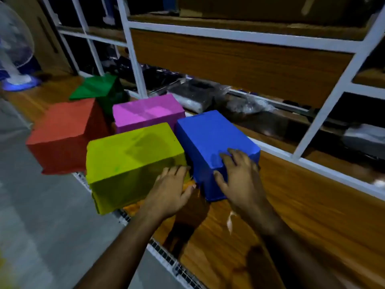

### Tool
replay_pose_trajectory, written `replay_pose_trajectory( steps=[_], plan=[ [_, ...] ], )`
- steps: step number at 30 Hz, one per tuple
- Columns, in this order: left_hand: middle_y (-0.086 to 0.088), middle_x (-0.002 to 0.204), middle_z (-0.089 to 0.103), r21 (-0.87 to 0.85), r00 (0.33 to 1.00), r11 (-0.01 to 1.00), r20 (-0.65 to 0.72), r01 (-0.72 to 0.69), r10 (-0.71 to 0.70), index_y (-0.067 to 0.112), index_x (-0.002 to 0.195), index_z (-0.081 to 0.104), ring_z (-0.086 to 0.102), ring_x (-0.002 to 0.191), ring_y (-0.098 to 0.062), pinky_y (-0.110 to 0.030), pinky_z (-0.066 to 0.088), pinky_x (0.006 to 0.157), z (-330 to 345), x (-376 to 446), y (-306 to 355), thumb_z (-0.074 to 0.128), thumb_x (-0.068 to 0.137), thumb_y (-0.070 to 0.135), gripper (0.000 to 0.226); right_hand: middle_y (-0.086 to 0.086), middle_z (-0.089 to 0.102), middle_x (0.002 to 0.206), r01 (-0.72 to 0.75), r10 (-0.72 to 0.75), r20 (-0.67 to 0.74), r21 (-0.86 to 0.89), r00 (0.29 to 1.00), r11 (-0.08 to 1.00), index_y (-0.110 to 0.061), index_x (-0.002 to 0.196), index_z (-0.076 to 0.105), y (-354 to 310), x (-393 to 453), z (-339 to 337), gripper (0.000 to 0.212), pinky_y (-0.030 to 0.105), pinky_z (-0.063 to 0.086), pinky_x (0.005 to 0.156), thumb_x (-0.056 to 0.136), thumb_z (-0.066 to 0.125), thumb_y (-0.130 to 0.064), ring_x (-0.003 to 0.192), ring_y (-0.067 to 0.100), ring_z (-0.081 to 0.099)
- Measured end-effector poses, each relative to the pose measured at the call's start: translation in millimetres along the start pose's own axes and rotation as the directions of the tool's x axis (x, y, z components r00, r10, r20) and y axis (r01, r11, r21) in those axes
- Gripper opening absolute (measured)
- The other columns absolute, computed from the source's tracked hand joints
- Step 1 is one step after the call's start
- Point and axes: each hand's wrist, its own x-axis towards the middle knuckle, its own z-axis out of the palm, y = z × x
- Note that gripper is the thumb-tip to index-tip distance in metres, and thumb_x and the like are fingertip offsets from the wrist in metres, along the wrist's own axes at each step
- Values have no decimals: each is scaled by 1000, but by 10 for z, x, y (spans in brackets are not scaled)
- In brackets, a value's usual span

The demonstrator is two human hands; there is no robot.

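Five paper-covered boxes sit on a wooden floor mat. A blue box (210, 140) stands at the right, a yellow-green box (127, 161) beside it on the left, a pink box (145, 112) behind them, a red box (62, 130) further left and a green box (98, 86) at the back. My right hand (237, 174) lies over the blue box's near corner, fingers on top and thumb down its front face. My left hand (170, 188) reaches with straight fingers to the yellow-green box's near right corner, at the gap between the two boxes.
A white metal shelf frame (325, 109) with wooden boards runs along the right and back, holding plastic-wrapped items (200, 94). A standing fan (14, 49) is at the far left. Grey floor (41, 226) lies left of the mat's edge.
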Motion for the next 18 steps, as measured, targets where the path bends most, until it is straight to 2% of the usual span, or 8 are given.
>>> replay_pose_trajectory(
  steps=[3, 6, 8, 10, 13, 15, 17, 18],
  plan=[
    [-6, 139, 51, -113, 1000, 993, 17, 15, -13, 26, 141, 37, 49, 123, -27, -39, 44, 96, 58, 280, -134, 48, 93, 47, 53, 8, 37, 154, 22, -12, 79, -122, 997, 992, -25, 146, 39, 1, 187, 210, 63, 55, 31, 110, 91, 42, -56, 142, 31, 33],
    [-7, 140, 51, -304, 996, 952, 90, 38, -11, 21, 141, 39, 50, 126, -25, -32, 43, 97, 189, 507, -234, 54, 94, 43, 54, 5, 44, 149, 22, 9, 153, -200, 988, 979, -30, 147, 35, -36, 253, 412, 68, 55, 34, 108, 87, 49, -59, 136, 28, 42],
    [-8, 138, 53, -431, 994, 901, 112, 45, 4, 17, 141, 40, 52, 124, -25, -28, 40, 95, 274, 636, -268, 56, 94, 40, 55, 3, 55, 140, -28, 53, 116, -212, 992, 977, -31, 141, 46, -35, 254, 421, 67, 53, 43, 101, 81, 51, -61, 125, 26, 54],
    [-6, 130, 58, -531, 994, 847, 104, 31, 29, 15, 137, 44, 56, 117, -24, -25, 40, 86, 320, 760, -260, 57, 94, 40, 51, 1, 63, 129, -86, 102, 69, -206, 992, 975, -33, 132, 57, -69, 233, 403, 67, 50, 49, 92, 75, 45, -66, 113, 24, 62],
    [-2, 106, 60, -644, 997, 762, 80, 67, -20, 12, 115, 49, 59, 97, -23, -21, 34, 69, 365, 915, -230, 61, 93, 38, 37, -1, 64, 123, -135, 145, 35, -200, 989, 971, -37, 129, 57, -164, 150, 428, 68, 46, 47, 83, 70, 53, -70, 102, 23, 62],
    [-3, 102, 58, -694, 994, 713, 102, 100, -40, 18, 107, 44, 58, 89, -21, -26, 43, 74, 409, 988, -240, 65, 87, 45, 39, -4, 62, 121, -182, 190, 11, -221, 982, 958, -40, 129, 54, -272, 60, 398, 68, 43, 42, 80, 68, 59, -68, 98, 24, 60],
    [-3, 108, 57, -726, 990, 679, 140, 105, -4, 24, 110, 40, 60, 96, -22, -42, 53, 80, 477, 1001, -245, 66, 79, 55, 52, -3, 59, 119, -206, 202, -44, -245, 978, 947, -39, 131, 53, -377, -70, 341, 63, 41, 38, 79, 73, 53, -63, 98, 26, 56],
    [-3, 115, 57, -729, 987, 677, 161, 102, 25, 22, 117, 40, 60, 102, -23, -41, 52, 83, 469, 994, -217, 66, 77, 55, 58, -1, 59, 117, -221, 211, -69, -239, 975, 945, -36, 131, 55, -429, -132, 301, 61, 41, 37, 78, 75, 50, -61, 96, 28, 55]
  ],
)
